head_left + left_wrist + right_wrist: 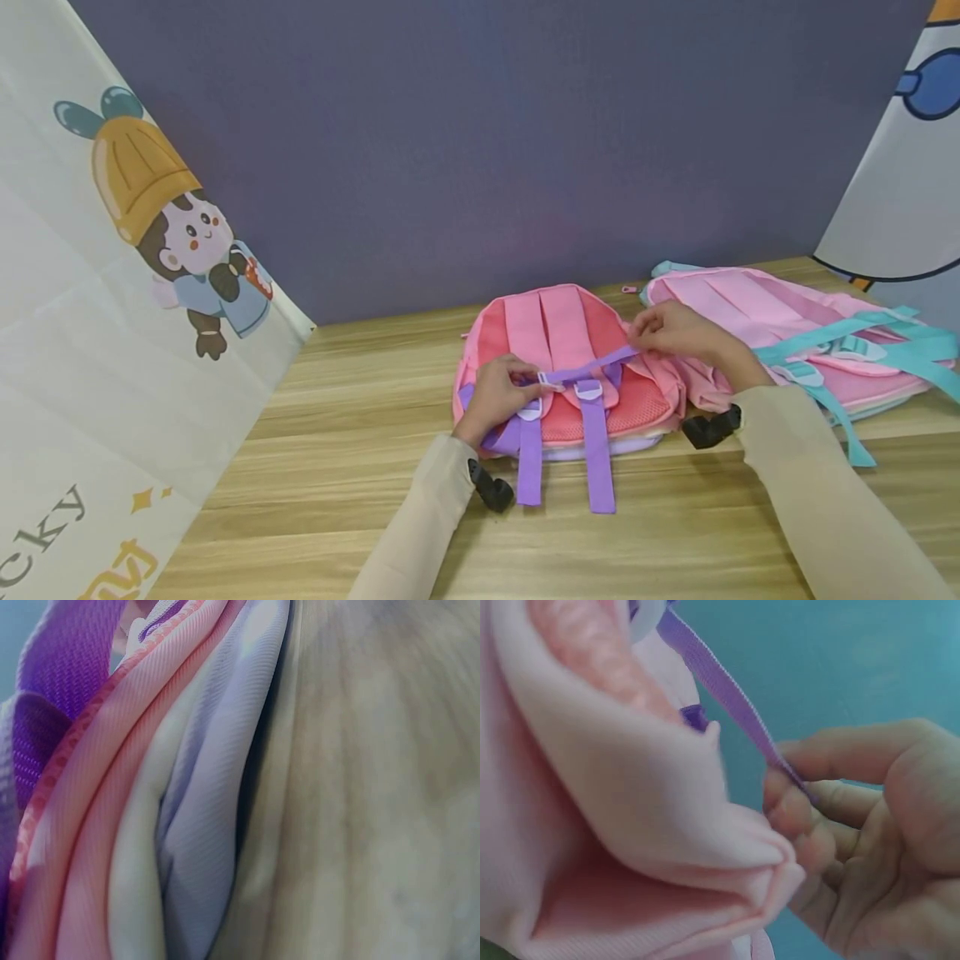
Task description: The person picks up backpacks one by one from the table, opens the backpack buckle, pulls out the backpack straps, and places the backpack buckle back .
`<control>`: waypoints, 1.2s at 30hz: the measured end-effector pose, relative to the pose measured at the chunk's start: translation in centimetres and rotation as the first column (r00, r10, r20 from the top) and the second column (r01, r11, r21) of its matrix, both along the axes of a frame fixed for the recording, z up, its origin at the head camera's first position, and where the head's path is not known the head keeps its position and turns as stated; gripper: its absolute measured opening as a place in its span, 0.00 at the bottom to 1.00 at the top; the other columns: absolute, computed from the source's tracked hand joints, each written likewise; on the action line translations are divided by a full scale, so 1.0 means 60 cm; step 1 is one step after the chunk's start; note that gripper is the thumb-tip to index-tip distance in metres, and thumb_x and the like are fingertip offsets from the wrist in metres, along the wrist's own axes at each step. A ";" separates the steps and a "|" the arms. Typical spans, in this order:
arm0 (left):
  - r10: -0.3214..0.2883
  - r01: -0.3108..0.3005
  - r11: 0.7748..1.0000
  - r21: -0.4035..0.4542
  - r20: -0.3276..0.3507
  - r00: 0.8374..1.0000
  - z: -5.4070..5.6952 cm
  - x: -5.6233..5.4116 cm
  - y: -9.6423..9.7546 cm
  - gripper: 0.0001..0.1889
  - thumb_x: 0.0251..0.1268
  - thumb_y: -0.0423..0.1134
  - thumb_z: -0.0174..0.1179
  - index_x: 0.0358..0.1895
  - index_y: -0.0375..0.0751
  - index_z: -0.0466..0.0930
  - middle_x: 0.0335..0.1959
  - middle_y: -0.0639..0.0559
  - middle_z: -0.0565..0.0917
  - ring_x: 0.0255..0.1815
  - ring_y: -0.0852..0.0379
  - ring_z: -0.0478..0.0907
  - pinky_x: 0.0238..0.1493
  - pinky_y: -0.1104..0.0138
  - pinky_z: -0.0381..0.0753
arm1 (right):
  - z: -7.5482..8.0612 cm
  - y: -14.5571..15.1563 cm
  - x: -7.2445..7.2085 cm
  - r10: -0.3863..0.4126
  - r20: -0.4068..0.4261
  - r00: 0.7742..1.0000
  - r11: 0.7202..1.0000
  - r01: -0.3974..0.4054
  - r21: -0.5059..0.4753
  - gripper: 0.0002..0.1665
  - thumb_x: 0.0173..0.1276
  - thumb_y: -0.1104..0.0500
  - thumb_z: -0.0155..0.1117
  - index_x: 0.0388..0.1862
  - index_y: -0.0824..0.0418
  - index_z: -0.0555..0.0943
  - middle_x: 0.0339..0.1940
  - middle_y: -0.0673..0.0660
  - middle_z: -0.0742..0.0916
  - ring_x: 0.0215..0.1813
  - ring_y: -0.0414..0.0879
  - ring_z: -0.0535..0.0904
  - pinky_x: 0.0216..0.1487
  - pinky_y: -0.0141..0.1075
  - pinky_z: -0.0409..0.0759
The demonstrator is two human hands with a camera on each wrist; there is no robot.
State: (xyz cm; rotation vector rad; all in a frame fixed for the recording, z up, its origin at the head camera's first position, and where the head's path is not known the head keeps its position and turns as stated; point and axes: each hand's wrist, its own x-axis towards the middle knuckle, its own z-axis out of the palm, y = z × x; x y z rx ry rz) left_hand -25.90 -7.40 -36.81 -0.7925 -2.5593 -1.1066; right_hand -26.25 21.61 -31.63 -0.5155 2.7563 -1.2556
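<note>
A pink backpack (558, 333) lies on the table with its shoulder straps facing up. Across its back runs a purple strap (592, 367) with a white buckle (550, 382). My left hand (498, 393) pinches the strap at the buckle. Over at the backpack's right side, my right hand (671, 332) pinches the strap's free end and holds it taut. In the right wrist view, the purple strap (724, 690) runs down to the thumb and fingers of the right hand (855, 817). The left wrist view shows the backpack's layered edge (135, 772); the left hand is mostly hidden there.
A second, lighter pink backpack (738, 304) with turquoise straps (855, 333) lies to the right, close to the first. Two purple strap ends (597, 458) hang toward the front of the wooden table (337, 467). A dark panel (487, 150) stands behind.
</note>
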 end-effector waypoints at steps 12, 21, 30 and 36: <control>-0.002 0.002 1.000 0.018 0.005 1.000 -0.002 0.000 -0.003 0.11 0.47 0.39 0.72 0.34 0.38 0.88 0.30 0.49 0.84 0.31 0.55 0.78 0.33 0.75 0.72 | 0.003 -0.026 0.003 -0.010 -0.143 0.990 0.978 0.039 0.203 0.04 0.55 0.66 0.67 0.30 0.65 0.81 0.23 0.53 0.79 0.30 0.46 0.71 0.32 0.35 0.71; 0.010 -0.011 1.000 0.016 0.030 1.000 -0.002 -0.001 -0.002 0.12 0.48 0.39 0.72 0.37 0.38 0.88 0.31 0.49 0.84 0.32 0.56 0.78 0.34 0.75 0.72 | 0.002 -0.086 0.014 0.020 -0.394 0.919 0.989 0.040 0.145 0.05 0.54 0.70 0.64 0.29 0.65 0.78 0.24 0.55 0.79 0.30 0.46 0.72 0.34 0.36 0.72; 0.017 -0.017 1.000 0.017 0.026 1.000 -0.001 -0.001 0.002 0.11 0.49 0.39 0.72 0.36 0.38 0.88 0.31 0.49 0.84 0.33 0.56 0.79 0.34 0.75 0.72 | -0.030 -0.144 0.019 0.078 -0.371 0.925 0.994 -0.044 0.100 0.10 0.59 0.68 0.66 0.40 0.66 0.79 0.35 0.59 0.84 0.40 0.49 0.79 0.45 0.45 0.78; 0.018 -0.018 1.000 0.026 0.021 1.000 0.001 -0.001 0.004 0.11 0.50 0.38 0.71 0.38 0.38 0.88 0.31 0.48 0.84 0.33 0.56 0.79 0.34 0.75 0.72 | -0.047 -0.163 0.019 0.138 -0.360 0.923 0.985 -0.089 0.148 0.15 0.58 0.62 0.70 0.43 0.64 0.80 0.37 0.56 0.86 0.43 0.50 0.81 0.48 0.45 0.79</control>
